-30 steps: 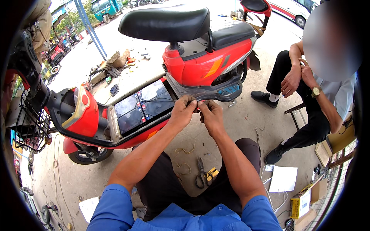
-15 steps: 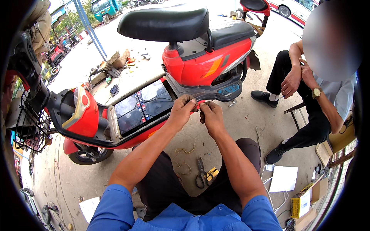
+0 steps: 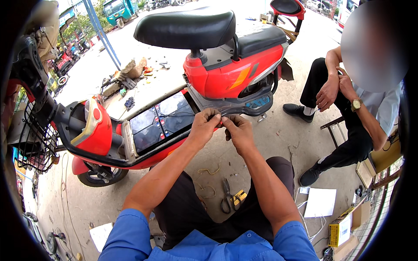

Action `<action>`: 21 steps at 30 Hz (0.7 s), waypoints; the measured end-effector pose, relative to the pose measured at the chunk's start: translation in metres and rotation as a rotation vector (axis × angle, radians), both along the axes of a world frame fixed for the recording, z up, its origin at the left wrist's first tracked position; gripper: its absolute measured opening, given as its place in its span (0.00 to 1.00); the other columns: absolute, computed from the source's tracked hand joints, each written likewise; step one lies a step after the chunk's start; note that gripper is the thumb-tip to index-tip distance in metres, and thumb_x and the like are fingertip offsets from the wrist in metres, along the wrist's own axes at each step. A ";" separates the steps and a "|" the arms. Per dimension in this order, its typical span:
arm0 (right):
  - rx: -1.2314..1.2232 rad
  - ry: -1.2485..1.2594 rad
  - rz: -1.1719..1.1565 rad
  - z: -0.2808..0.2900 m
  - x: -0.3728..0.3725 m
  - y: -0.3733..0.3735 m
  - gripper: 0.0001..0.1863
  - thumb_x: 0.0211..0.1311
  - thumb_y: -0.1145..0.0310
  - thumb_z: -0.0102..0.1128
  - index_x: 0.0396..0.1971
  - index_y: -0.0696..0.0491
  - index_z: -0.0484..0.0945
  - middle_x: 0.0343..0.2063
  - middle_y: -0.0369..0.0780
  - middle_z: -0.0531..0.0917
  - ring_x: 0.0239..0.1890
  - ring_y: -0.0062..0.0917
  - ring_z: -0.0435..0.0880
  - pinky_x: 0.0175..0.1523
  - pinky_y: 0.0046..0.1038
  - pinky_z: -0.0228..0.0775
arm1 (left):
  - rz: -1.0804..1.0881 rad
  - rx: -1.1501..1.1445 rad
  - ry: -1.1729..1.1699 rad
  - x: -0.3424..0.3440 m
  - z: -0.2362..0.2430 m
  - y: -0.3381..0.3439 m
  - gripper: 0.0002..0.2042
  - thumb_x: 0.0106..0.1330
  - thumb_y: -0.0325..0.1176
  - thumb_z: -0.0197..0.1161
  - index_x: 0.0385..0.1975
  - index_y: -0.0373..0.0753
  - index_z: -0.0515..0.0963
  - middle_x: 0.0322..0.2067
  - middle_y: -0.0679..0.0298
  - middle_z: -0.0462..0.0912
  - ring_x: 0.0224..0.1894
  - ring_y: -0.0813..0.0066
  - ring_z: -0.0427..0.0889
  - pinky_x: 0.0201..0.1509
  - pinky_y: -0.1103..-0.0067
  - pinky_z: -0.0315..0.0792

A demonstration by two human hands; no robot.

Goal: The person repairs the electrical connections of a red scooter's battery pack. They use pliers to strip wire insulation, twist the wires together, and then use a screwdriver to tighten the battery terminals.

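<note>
Just beside the scooter's footboard, my left hand (image 3: 206, 125) and my right hand (image 3: 238, 132) meet fingertip to fingertip. Both are closed in a pinch on a thin wire, with a small red bit showing between the fingers; its ends are hidden. Behind them stands a red electric scooter (image 3: 217, 78) with a black seat (image 3: 185, 29). Its floor compartment lies uncovered, and black batteries (image 3: 176, 117) with red and blue terminals and dark leads show inside, left of my hands.
Black-handled scissors (image 3: 226, 195) and a yellow packet (image 3: 238, 197) lie on the ground between my legs, near a yellowish cord (image 3: 210, 170). A seated person (image 3: 348, 113) is at the right. White paper (image 3: 321, 202) and a yellow box (image 3: 340, 231) lie at lower right.
My fingertips have drawn closer together, and the right fingers have curled and shifted slightly left. The white and red vehicle in the far background has moved right. The scooter stays put.
</note>
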State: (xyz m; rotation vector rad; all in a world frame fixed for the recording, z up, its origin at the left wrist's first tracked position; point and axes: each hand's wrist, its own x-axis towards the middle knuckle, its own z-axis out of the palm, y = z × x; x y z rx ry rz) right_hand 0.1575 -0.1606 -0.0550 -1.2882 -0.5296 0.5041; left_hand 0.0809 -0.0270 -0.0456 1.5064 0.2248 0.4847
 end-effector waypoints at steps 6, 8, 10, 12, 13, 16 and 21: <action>-0.048 0.001 0.000 -0.006 0.002 0.001 0.15 0.70 0.65 0.60 0.24 0.57 0.78 0.16 0.32 0.75 0.17 0.14 0.70 0.21 0.22 0.62 | 0.004 0.013 0.040 0.000 -0.001 0.003 0.06 0.73 0.28 0.58 0.37 0.32 0.77 0.31 0.65 0.80 0.33 0.79 0.78 0.41 0.78 0.75; -0.042 0.074 0.020 -0.002 0.001 -0.001 0.15 0.70 0.65 0.59 0.24 0.57 0.78 0.17 0.33 0.75 0.17 0.15 0.71 0.22 0.22 0.62 | 0.007 0.027 0.061 0.000 0.000 0.003 0.06 0.73 0.28 0.58 0.37 0.31 0.78 0.31 0.65 0.80 0.33 0.78 0.78 0.41 0.78 0.75; -0.037 0.130 0.042 -0.002 0.002 -0.001 0.15 0.70 0.64 0.59 0.24 0.57 0.77 0.17 0.33 0.75 0.17 0.16 0.71 0.22 0.23 0.63 | 0.017 0.044 0.088 0.000 0.002 0.003 0.06 0.73 0.28 0.58 0.36 0.31 0.78 0.30 0.65 0.80 0.33 0.78 0.78 0.40 0.78 0.75; -0.032 0.169 0.066 -0.006 0.005 -0.001 0.15 0.70 0.63 0.58 0.25 0.57 0.77 0.17 0.34 0.75 0.17 0.17 0.72 0.22 0.23 0.63 | 0.008 0.034 0.075 0.001 0.002 0.004 0.06 0.73 0.28 0.57 0.36 0.31 0.78 0.31 0.65 0.80 0.33 0.79 0.77 0.40 0.78 0.74; -0.026 0.170 0.067 -0.005 0.004 -0.001 0.15 0.70 0.64 0.58 0.25 0.57 0.77 0.17 0.34 0.76 0.17 0.18 0.72 0.22 0.23 0.63 | 0.004 0.030 0.069 0.000 0.003 0.004 0.06 0.73 0.28 0.57 0.36 0.31 0.78 0.31 0.65 0.80 0.33 0.79 0.77 0.40 0.78 0.74; -0.009 0.165 0.065 -0.006 0.004 0.000 0.15 0.70 0.64 0.58 0.25 0.57 0.77 0.17 0.34 0.76 0.17 0.18 0.72 0.22 0.23 0.63 | -0.006 -0.014 0.033 -0.001 0.006 0.004 0.07 0.74 0.28 0.57 0.36 0.31 0.78 0.31 0.65 0.80 0.33 0.79 0.77 0.40 0.78 0.74; -0.002 0.137 0.042 -0.007 0.004 0.002 0.15 0.70 0.65 0.59 0.25 0.57 0.77 0.17 0.34 0.75 0.16 0.17 0.71 0.21 0.23 0.62 | -0.049 -0.094 0.000 0.000 0.003 0.006 0.08 0.74 0.30 0.59 0.41 0.30 0.80 0.33 0.64 0.82 0.34 0.79 0.77 0.42 0.79 0.75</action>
